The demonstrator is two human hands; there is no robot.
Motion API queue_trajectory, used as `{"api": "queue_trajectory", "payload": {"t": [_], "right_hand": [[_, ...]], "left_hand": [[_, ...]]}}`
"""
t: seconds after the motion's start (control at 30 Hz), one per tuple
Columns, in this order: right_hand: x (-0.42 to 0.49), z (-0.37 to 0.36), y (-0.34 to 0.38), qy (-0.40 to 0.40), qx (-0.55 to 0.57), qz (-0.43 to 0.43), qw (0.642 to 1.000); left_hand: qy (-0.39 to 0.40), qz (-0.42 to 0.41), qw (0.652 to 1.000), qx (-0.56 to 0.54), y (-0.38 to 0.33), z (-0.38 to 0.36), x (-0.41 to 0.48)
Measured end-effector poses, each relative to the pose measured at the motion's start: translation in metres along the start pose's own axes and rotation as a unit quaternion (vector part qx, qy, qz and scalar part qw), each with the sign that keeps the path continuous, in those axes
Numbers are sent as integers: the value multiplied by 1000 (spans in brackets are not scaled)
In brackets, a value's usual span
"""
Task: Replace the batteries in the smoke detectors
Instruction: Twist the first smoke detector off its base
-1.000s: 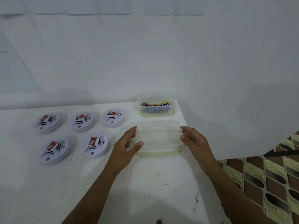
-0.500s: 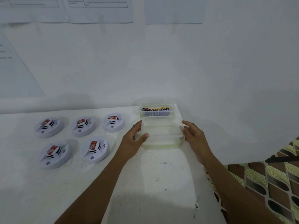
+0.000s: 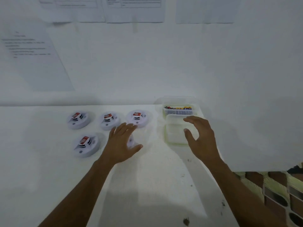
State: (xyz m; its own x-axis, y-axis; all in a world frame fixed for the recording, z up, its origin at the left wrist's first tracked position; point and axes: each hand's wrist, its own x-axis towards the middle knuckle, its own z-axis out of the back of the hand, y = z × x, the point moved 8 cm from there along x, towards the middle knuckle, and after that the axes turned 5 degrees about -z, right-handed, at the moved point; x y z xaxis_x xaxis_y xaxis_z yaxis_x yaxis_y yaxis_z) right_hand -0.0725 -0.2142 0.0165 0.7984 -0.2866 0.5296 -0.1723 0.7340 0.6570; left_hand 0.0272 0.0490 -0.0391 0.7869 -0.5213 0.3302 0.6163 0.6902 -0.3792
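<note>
My left hand (image 3: 122, 143) hangs palm-down at the centre of the frame, fingers spread wide and holding nothing; it covers most of the nearest smoke detector (image 3: 132, 141), of which only a white sliver shows past the knuckles. My right hand (image 3: 200, 138) is right of centre, also spread and empty, hovering over the empty clear tub (image 3: 173, 133); whether it touches the plastic I cannot tell.

Four more detectors lie left of centre on the white table (image 3: 147, 185): three in a back row, left (image 3: 78, 120), middle (image 3: 109, 120) and right (image 3: 138, 117), and one in front at left (image 3: 86, 145). Each shows a red-labelled block on top, probably the battery. I judge these discs light, rigid and smooth, so they may slide under a push; I would pinch one around its rim and steady it while working the battery out.

Behind the empty tub, touching or nearly touching it, the battery tub (image 3: 177, 109) holds small colourful cells. Those look small and prone to roll, so best taken one at a time by fingertips.

The table's right edge runs close beside both tubs, dropping to the patterned floor (image 3: 278, 194) at lower right, so I would keep clear of nudging them that way. The bare table in the lower middle gives ample working room. The wall (image 3: 147, 71) rises straight behind the back row.
</note>
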Motion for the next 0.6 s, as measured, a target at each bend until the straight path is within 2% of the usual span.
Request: {"api": "queue_trajectory", "payload": {"t": [0.1, 0.3, 0.4, 0.5, 0.6], "right_hand": [[-14, -38, 35, 35, 20, 20, 999], [-46, -118, 61, 143, 56, -11, 988], [-49, -141, 82, 179, 47, 11, 983], [-47, -149, 103, 163, 27, 54, 985], [-43, -143, 110, 125, 32, 31, 991]], "left_hand": [[52, 39, 997, -45, 36, -5, -28], [42, 88, 975, -200, 49, 12, -36], [51, 76, 961, -260, 50, 21, -38], [53, 63, 947, -311, 50, 31, -39], [31, 58, 929, -365, 56, 43, -40]]}}
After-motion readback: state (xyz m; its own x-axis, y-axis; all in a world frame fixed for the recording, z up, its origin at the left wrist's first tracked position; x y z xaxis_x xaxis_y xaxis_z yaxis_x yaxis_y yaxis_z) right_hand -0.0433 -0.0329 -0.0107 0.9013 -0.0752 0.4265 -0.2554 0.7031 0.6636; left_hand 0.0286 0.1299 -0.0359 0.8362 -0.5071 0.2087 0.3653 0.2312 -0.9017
